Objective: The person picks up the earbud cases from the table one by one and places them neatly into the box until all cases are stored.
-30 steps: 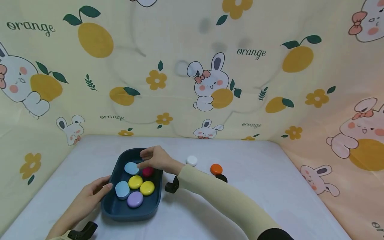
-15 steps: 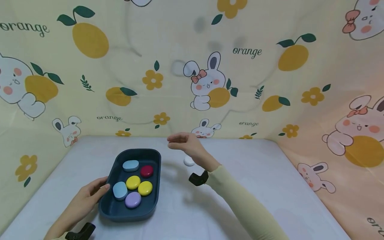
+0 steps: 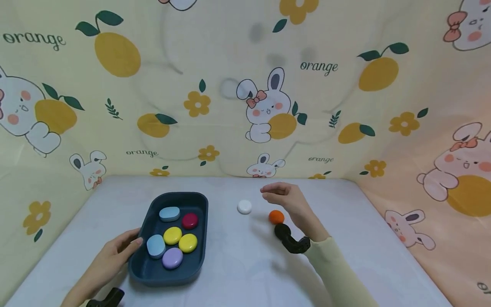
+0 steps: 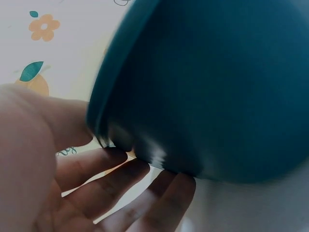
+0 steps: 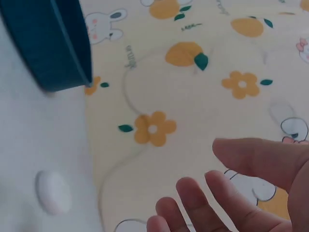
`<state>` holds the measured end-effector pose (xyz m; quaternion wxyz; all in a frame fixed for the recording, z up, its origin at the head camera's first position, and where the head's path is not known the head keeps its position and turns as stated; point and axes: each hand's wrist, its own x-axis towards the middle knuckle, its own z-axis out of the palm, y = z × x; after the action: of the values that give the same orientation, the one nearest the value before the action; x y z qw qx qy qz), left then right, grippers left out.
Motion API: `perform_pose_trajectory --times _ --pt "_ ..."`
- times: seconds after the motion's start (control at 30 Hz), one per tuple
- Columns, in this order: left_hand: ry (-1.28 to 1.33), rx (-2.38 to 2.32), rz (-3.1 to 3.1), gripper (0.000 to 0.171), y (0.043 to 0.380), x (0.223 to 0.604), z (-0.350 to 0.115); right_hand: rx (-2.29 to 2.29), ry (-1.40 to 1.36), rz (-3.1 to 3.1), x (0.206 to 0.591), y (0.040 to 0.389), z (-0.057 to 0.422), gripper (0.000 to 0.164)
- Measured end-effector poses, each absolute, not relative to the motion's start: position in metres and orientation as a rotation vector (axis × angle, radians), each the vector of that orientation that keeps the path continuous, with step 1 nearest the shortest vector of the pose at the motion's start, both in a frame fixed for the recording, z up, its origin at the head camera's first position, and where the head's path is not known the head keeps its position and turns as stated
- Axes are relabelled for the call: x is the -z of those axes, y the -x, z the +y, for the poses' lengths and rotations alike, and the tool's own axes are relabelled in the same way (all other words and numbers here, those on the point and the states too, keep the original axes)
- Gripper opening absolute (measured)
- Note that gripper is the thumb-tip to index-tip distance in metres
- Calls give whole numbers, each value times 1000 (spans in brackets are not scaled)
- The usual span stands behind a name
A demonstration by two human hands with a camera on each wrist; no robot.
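So the right hand (image 3: 289, 202) has swung from over the tray a second ago to right of centre in the head view, fingers loosely extended with the thumb apart, near a glossy orange disc (image 3: 276, 217) and a round white disc (image 3: 244, 207). Lower left, the left hand (image 3: 116, 251) grips the deep navy-blue rounded rectangular tray (image 3: 148, 269), thumb at the rim and fingertips against the outer wall, with blue, dark red, yellow and lilac pieces inside.
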<state>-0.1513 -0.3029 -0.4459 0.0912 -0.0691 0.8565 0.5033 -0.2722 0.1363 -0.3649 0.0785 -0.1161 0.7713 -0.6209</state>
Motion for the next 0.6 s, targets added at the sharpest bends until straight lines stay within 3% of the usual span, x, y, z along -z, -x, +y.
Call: perform_pose_trajectory --times 0.6 --pt "221 -1498 2548 82 150 447 -302 1883 192 2369 392 242 172 42"
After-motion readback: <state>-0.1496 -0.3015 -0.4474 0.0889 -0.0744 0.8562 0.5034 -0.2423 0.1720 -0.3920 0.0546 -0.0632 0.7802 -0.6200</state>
